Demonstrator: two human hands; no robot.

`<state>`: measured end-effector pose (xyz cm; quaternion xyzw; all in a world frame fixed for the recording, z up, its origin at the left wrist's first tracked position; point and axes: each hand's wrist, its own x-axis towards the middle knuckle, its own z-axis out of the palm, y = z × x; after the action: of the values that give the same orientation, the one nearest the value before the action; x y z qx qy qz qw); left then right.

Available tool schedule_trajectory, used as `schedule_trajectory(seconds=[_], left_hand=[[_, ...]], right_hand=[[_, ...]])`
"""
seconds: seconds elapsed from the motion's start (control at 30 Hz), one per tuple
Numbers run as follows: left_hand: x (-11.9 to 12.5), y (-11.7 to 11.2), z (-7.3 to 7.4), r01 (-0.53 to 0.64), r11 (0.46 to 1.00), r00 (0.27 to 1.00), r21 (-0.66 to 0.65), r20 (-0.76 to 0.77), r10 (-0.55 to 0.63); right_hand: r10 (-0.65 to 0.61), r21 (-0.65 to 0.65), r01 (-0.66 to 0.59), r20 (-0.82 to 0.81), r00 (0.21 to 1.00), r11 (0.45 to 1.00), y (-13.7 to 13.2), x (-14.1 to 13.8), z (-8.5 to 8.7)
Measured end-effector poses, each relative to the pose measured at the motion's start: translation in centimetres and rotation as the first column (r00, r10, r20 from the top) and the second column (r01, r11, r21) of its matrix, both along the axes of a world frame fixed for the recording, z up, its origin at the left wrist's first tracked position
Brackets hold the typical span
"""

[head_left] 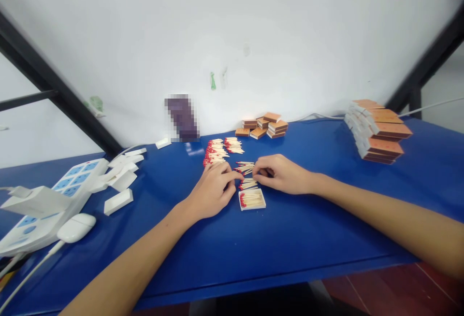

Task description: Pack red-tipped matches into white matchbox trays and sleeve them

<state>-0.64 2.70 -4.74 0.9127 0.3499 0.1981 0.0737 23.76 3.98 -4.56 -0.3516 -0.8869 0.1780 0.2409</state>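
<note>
Right, left hand (213, 190) and right hand (281, 173) flank the loose matches (248, 184) on the counter (308, 238), just behind the matchbox tray (253, 208). Fingers (232, 176) curled; can't tell if gripping any. Risk: uneven nudge could skew matches or shove tray.

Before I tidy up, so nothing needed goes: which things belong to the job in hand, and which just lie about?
Likely belonging:
red-headed wooden matches
shallow white rectangular tray holding matches
orange cardboard boxes
loose white cardboard pieces

Probably just lying about:
white power strip with blue sockets
white blocky adapter
</note>
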Motion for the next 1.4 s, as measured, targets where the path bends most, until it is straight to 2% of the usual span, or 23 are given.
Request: schedule_trajectory(seconds=[0.27, 0.47, 0.87, 1.1, 1.27, 1.4], left_hand=[[0.1, -0.08, 0.18, -0.001, 1.0, 1.0, -0.004, 0.004, 0.001], [0.1, -0.13, 0.27, -0.016, 1.0, 1.0, 0.008, -0.023, 0.016], [0.11, -0.04, 0.05, -0.034, 0.999, 0.997, 0.0, -0.062, 0.034], [0.23, -0.17, 0.29, -0.045, 0.999, 0.991, 0.017, -0.128, 0.047], [0.18, -0.17, 0.29, -0.053, 0.998, 0.992, 0.033, -0.112, 0.056], [0.1, -0.15, 0.32, -0.049, 0.998, 0.994, 0.029, -0.093, 0.052]], right_hand=[[0.014, -0.011, -0.014, 0.004, 1.0, 1.0, 0.0, 0.05, 0.09], [-0.072, 0.015, 0.073, -0.012, 0.997, 0.997, 0.07, -0.01, 0.07], [-0.093, 0.048, 0.092, 0.025, 0.995, 0.995, 0.02, -0.22, 0.02], [-0.041, 0.046, 0.039, 0.04, 0.998, 0.998, 0.04, -0.11, -0.11], [-0.038, 0.012, 0.038, -0.005, 0.999, 0.999, 0.14, -0.02, -0.35], [-0.039, 0.015, 0.039, 0.02, 0.999, 0.999, 0.04, 0.01, -0.18]])
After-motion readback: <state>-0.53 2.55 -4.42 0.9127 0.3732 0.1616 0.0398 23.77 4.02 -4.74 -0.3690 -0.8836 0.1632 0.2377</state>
